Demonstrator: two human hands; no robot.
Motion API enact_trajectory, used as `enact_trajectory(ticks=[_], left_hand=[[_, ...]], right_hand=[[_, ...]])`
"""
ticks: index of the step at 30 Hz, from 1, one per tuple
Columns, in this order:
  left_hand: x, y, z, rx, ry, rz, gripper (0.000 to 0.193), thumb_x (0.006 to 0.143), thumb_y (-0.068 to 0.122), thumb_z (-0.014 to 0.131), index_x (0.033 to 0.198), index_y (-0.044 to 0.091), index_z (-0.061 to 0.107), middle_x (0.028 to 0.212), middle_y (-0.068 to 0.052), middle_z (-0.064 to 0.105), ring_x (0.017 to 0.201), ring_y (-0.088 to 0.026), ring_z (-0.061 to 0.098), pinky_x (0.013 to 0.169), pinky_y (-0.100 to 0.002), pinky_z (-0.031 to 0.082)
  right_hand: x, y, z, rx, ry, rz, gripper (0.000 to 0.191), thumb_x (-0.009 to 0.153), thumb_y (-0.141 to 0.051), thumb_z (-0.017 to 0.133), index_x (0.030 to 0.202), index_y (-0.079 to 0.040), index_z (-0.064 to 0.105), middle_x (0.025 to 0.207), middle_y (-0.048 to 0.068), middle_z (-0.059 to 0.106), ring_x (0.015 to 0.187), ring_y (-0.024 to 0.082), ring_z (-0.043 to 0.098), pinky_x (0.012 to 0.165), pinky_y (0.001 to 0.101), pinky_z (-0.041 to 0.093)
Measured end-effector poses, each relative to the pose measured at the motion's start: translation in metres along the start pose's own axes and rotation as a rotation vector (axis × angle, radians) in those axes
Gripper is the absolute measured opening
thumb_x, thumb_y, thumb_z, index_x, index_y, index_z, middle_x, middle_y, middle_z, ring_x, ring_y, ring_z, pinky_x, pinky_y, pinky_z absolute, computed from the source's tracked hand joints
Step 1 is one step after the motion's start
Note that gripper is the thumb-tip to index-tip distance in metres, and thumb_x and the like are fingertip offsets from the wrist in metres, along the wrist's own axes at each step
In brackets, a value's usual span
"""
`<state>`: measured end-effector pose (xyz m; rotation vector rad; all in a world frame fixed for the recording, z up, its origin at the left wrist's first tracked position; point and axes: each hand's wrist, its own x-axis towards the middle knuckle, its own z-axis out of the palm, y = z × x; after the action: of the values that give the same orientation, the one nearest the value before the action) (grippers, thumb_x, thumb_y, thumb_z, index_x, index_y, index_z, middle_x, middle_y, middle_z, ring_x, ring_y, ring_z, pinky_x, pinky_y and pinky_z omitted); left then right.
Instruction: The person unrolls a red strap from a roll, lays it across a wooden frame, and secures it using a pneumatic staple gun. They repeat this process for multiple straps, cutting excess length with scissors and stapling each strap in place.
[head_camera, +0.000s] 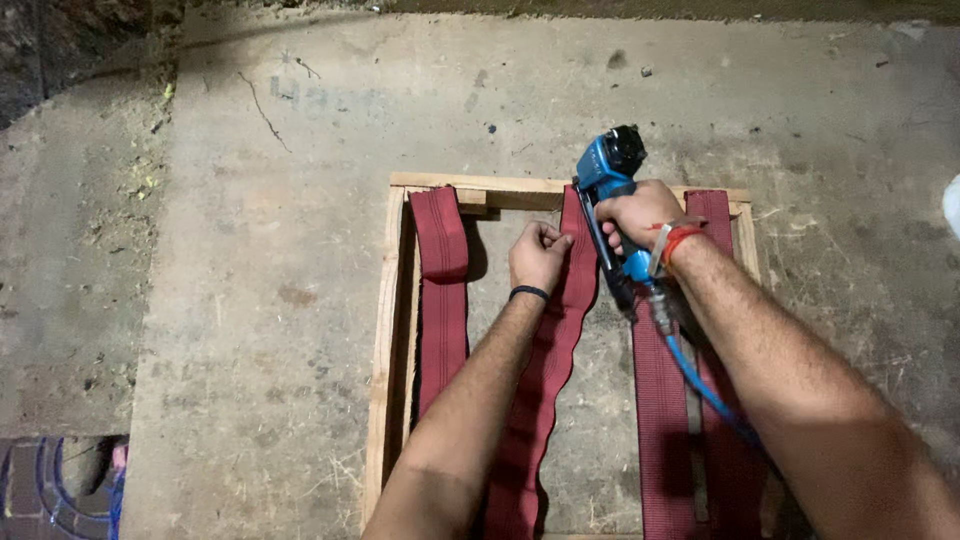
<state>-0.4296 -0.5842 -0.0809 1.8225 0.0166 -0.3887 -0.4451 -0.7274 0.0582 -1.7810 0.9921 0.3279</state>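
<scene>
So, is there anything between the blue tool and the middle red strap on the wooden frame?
Nothing visible. The blue tool, held in the right hand, sits right at the middle red strap, which the left hand pinches.

packages: none | labels: none | signs: none | screens: none

Dim, warm light falls flatly from above onto the concrete floor (300, 250). Corners darken, most at upper left. Soft shadows sit inside the wooden frame (385, 330). Focus is fair; grain softens the detail.
</scene>
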Motion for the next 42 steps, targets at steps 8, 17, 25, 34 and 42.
enact_trajectory(ticks=[8, 17, 25, 34, 42], left_hand=[[-0.006, -0.003, -0.003, 0.005, -0.037, -0.015, 0.022, 0.079, 0.018, 0.084, 0.09, 0.006, 0.069, 0.081, -0.007, 0.073, 0.075, -0.018, 0.07, 0.074, -0.034, 0.057], [-0.048, 0.003, -0.095, 0.354, 0.07, 0.403, 0.024, 0.09, 0.021, 0.074, 0.11, 0.01, 0.069, 0.117, -0.016, 0.068, 0.12, -0.036, 0.059, 0.092, -0.048, 0.05], [-0.011, -0.002, -0.154, 0.5, 0.275, 0.177, 0.062, 0.079, 0.03, 0.083, 0.125, 0.003, 0.052, 0.119, -0.022, 0.063, 0.109, -0.041, 0.062, 0.092, -0.049, 0.049], [-0.066, -0.002, -0.133, -0.16, -0.204, 0.382, 0.025, 0.095, -0.005, 0.066, 0.118, 0.007, 0.068, 0.115, -0.007, 0.075, 0.105, -0.016, 0.07, 0.092, -0.032, 0.056], [-0.152, 0.04, -0.135, -0.25, -0.232, 0.338, 0.031, 0.094, 0.001, 0.07, 0.124, 0.005, 0.069, 0.121, -0.005, 0.073, 0.111, -0.013, 0.07, 0.094, -0.029, 0.058]], right_hand=[[-0.002, -0.014, 0.012, -0.111, -0.016, -0.001, 0.016, 0.086, -0.012, 0.073, 0.082, 0.004, 0.07, 0.069, 0.008, 0.069, 0.054, 0.016, 0.064, 0.05, 0.0334, 0.054], [-0.005, 0.024, -0.03, -0.212, 0.196, -0.243, 0.047, 0.086, -0.02, 0.078, 0.127, -0.003, 0.062, 0.091, 0.014, 0.072, 0.073, 0.023, 0.066, 0.067, 0.04, 0.054], [-0.025, 0.114, -0.039, -0.667, 0.465, -0.477, 0.086, 0.074, -0.023, 0.087, 0.154, -0.018, 0.053, 0.122, 0.026, 0.065, 0.105, 0.044, 0.063, 0.088, 0.0534, 0.052], [-0.04, 0.113, 0.066, 0.572, -0.104, -0.521, 0.024, 0.091, -0.019, 0.074, 0.107, -0.006, 0.061, 0.09, -0.001, 0.073, 0.078, 0.009, 0.072, 0.066, 0.0235, 0.058], [-0.068, 0.092, 0.085, 0.461, -0.024, -0.893, 0.014, 0.096, -0.002, 0.073, 0.107, -0.002, 0.065, 0.091, -0.004, 0.067, 0.078, 0.0, 0.059, 0.067, 0.0179, 0.049]])
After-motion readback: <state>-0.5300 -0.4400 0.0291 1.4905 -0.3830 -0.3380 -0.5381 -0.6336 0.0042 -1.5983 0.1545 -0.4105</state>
